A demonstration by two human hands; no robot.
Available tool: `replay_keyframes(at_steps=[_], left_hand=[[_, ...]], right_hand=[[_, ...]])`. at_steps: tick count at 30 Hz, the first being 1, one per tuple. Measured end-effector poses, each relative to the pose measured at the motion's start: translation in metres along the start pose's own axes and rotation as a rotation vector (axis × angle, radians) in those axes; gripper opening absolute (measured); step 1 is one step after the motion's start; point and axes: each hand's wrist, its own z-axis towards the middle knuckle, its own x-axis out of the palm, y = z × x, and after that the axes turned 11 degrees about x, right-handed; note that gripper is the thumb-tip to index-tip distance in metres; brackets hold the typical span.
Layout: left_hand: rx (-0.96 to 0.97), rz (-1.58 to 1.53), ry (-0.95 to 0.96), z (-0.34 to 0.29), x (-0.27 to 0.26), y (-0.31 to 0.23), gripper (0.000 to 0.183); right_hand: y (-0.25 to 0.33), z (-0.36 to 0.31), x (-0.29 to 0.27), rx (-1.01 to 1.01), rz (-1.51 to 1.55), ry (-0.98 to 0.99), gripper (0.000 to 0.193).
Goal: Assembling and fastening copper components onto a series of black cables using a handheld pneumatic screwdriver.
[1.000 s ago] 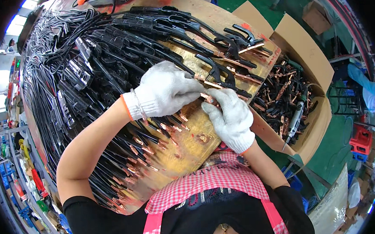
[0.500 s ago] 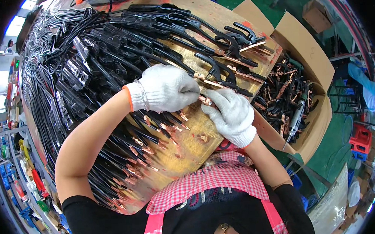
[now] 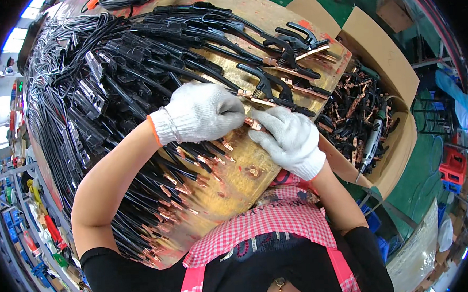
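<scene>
Both my hands wear white knit gloves and meet over the front part of the worktable. My left hand (image 3: 202, 113) is closed in a fist, its fingertips at the left end of a small copper fitting (image 3: 253, 123). From the other side my right hand (image 3: 290, 141) pinches the same fitting between thumb and fingers. Whatever else lies inside the left fist is hidden. Just beyond my hands rests an electrode holder (image 3: 265, 85) with a black lever and a copper jaw. Several similar holders (image 3: 287, 54) lie farther back. Below my left hand, copper-tipped black rods (image 3: 205, 161) point toward me.
Black cables (image 3: 43, 88) and handles heap over the left of the yellowish worktable (image 3: 241, 183). An open cardboard box (image 3: 384, 56) at its right edge holds copper and black parts, with a grey-green tool (image 3: 373, 140) on top. Red and blue crates (image 3: 452, 167) stand farther right.
My hands and the copper fitting have shifted very slightly left, still together. The grips look the same, and the view has tilted a little.
</scene>
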Motion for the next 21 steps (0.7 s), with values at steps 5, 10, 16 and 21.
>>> replay_keyframes(at_steps=[5,10,16,21], left_hand=[[0.033,-0.004,-0.074,-0.003,0.003,0.004,0.025],[0.047,-0.017,-0.075,-0.003,0.004,0.004,0.023],[0.083,-0.139,0.075,-0.004,-0.009,0.008,0.021],[-0.113,-0.252,0.121,0.004,-0.009,-0.005,0.023]], right_hand=[[0.004,-0.007,-0.014,0.262,0.376,0.156,0.034],[0.021,0.011,0.01,0.508,0.499,0.286,0.034],[0.01,0.013,0.006,0.356,0.747,0.397,0.029],[0.003,-0.019,0.004,0.591,0.866,0.196,0.029]])
